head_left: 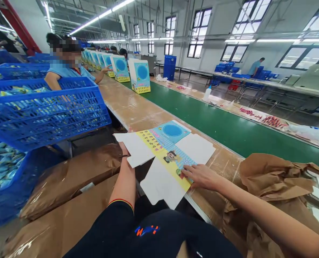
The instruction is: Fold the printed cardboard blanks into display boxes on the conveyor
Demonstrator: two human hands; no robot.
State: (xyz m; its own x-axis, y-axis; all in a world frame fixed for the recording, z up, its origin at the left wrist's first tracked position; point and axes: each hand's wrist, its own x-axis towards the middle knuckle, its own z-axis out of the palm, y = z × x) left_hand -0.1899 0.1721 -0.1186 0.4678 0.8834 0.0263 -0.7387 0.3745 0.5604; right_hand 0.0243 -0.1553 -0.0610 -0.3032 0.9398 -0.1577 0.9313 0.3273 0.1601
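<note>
A flat, unfolded cardboard box (155, 141), printed blue and yellow with white flaps, lies partly on the tan work surface and reaches over its near edge towards my body. My right hand (199, 176) is at its right edge, fingers over the printed face beside a cartoon figure and the thumb side at the rim. My left hand (123, 147) reaches under the white flap on the left; its fingers are hidden by the cardboard. A dark band circles the left wrist.
Standing printed boxes (140, 75) line the green conveyor belt (181, 104). Blue crates (49, 114) of small packets are at left, near a seated co-worker (68, 64). Brown-wrapped bundles (76, 182) lie below; crumpled brown paper (275, 179) is at right. A white bottle (207, 93) stands across the belt.
</note>
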